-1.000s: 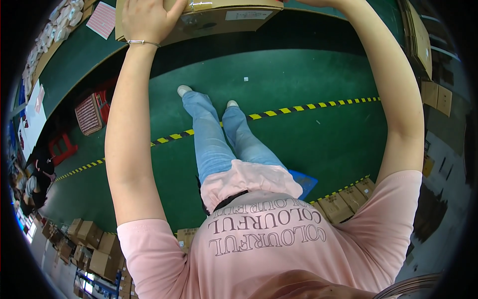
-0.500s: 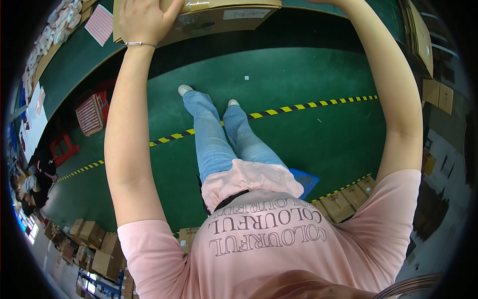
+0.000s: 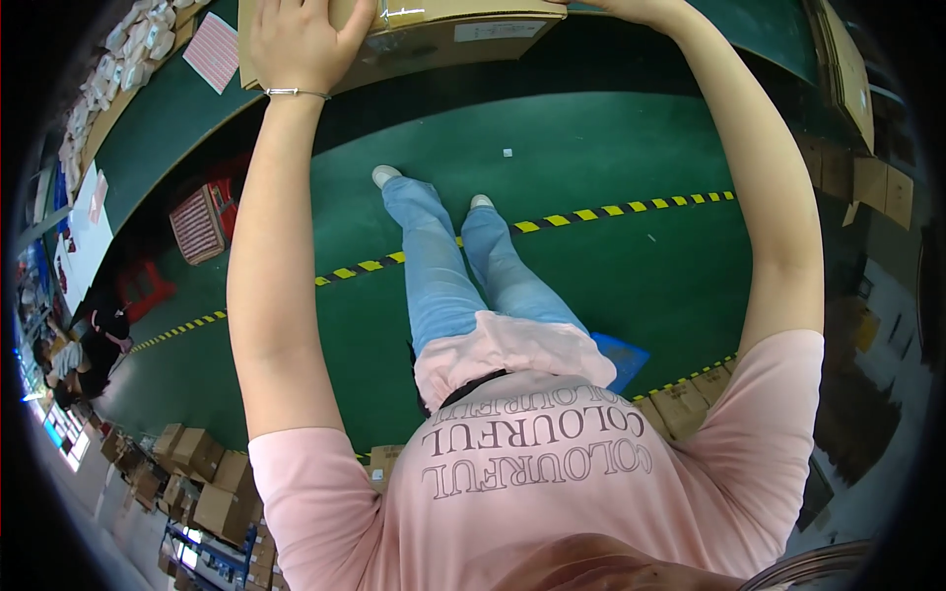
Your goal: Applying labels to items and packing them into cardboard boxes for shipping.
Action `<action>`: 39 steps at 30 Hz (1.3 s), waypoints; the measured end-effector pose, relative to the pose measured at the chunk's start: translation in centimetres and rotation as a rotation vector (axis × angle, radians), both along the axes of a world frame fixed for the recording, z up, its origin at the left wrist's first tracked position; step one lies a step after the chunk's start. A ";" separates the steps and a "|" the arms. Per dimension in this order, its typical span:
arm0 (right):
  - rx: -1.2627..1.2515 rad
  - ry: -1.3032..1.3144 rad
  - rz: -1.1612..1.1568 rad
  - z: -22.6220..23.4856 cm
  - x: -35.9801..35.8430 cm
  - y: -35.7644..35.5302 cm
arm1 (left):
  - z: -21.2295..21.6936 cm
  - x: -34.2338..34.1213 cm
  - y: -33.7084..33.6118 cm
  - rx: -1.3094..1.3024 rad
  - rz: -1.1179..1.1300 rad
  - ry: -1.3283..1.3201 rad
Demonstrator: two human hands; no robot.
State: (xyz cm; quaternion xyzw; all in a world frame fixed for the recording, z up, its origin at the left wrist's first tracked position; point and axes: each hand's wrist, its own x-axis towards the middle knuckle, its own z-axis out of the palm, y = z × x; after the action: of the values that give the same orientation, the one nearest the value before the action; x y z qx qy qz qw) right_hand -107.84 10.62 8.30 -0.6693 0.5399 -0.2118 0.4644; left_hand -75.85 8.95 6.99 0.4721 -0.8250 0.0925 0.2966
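At the top of the view, a brown cardboard box [image 3: 443,49] with clear tape and a white label stands at the bench's near edge. My left hand [image 3: 307,44] lies flat on its left part, thumb spread away, the fingertips cut off by the frame. Reaching in from the right, my right hand [image 3: 631,8] has its stretched fingers at the box's right end. Only the lower part of that hand shows. The far side of the box is out of view.
The green bench [image 3: 148,163] carries a pink-and-white printed sheet [image 3: 213,51] and several white wrapped items [image 3: 123,54]. Flattened cardboard [image 3: 845,79] stands at the right. Below are a red stool [image 3: 146,286], a striped floor line [image 3: 562,218] and stacked cartons [image 3: 212,483]. Another person [image 3: 94,350] is far left.
The whole view has shifted slightly, so box and bench appear further right. My right hand has come inward and lower, its fingers now showing at the box's right end. My left hand stays on the box.
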 end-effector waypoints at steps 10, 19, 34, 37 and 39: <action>-0.139 0.264 0.066 0.4 0.3 -0.9 | -1.9 1.3 -1.6 -0.076 -0.045 -0.048; -0.090 0.619 0.115 2.3 1.8 -2.0 | -2.9 1.4 -2.1 -0.171 -0.083 -0.114; 0.363 1.294 0.418 5.4 6.2 -8.2 | -2.3 1.1 -1.8 -0.007 -0.110 -0.091; 0.367 1.195 0.392 5.0 6.3 -8.1 | -2.1 2.6 -1.4 0.151 -0.125 -0.063; 0.333 1.119 0.356 4.5 4.6 -6.7 | 0.0 2.7 -0.6 0.312 -0.248 -0.072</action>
State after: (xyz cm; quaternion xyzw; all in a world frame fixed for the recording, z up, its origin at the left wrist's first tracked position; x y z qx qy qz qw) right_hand -103.26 3.90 12.78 -0.6773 0.6078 0.3400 0.2372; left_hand -73.19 8.35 6.96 0.4032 -0.8912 -0.0568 0.1996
